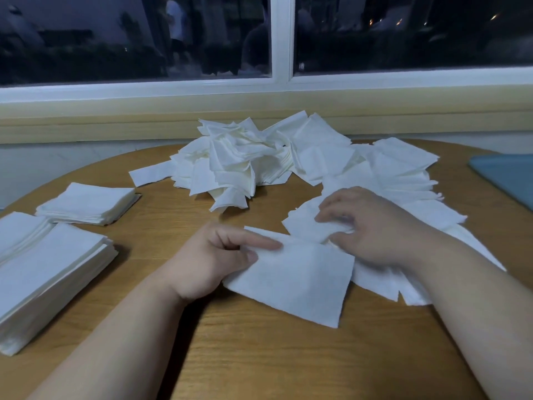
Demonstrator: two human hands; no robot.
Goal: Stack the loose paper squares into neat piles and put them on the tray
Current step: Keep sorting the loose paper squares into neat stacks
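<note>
Left hand (pixel 213 255): a flat white paper square (pixel 294 281) is pinched between thumb and forefinger.
Right hand (pixel 372 229): fingers are curled, gripping a sheet of the loose white paper spread (pixel 403 180) at 3 o'clock.
Stacked white piles (pixel 86 203): 9 o'clock on the round wooden table (pixel 259 356).
Blue tray (pixel 507 174): 2 o'clock.

On the table (pixel 259 356), a heap of loose squares (pixel 236 163) lies at the back, in the middle, before the window (pixel 282 39). To its right lie spread squares (pixel 403 174), and the tray (pixel 510 177) is at the far right edge. At the left stand neat piles, a far pile (pixel 86 203) behind a near pile (pixel 49 272). At the front lies a single square (pixel 297 278), the left hand (pixel 213 261) pinching its left edge.
</note>
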